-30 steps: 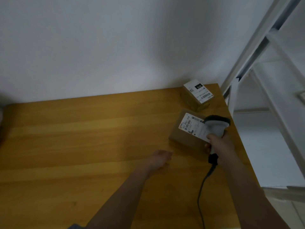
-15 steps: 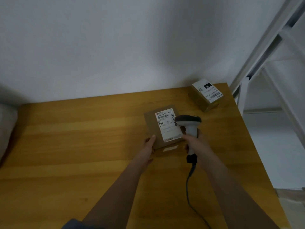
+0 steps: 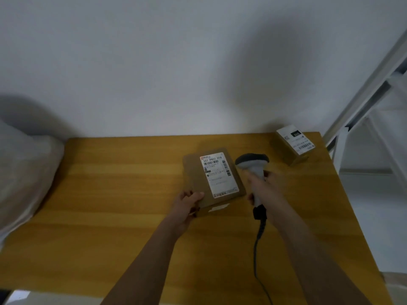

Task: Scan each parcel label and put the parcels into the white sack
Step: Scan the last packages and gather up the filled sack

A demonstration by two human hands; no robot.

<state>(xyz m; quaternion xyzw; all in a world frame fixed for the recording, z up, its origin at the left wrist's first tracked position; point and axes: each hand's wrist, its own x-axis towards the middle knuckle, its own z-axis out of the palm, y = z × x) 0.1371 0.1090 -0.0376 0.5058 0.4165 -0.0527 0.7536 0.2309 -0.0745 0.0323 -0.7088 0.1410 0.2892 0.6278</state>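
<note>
From the head camera, a flat brown cardboard parcel (image 3: pixel 212 179) lies on the wooden table (image 3: pixel 123 188), its white printed shipping label (image 3: pixel 219 174) facing up. The left hand (image 3: pixel 188 202) grips the parcel's near left corner, thumb on the top face and fingers curled under the edge, probably to steady it and keep the label square to the reader. The right hand (image 3: pixel 261 186) is wrapped around the handle of a grey handheld barcode scanner with a dark head (image 3: pixel 252 166), just beside the parcel's right edge. The scanner's head sits level with the label's upper part, where the barcode is printed, so this looks like the scanning step itself; no beam or light is visible, so whether the read has registered cannot be told. The scanner's black cable (image 3: pixel 257 249) trails back toward the near table edge between the forearms.

A second, smaller brown cardboard box with a white label (image 3: pixel 291 146) stands at the far right corner of the table, well apart from the hands, apparently waiting its turn. At the left edge of the table a pale, soft bulk (image 3: pixel 24 172) is likely the white sack, placed well apart from the parcel in hand.
</note>
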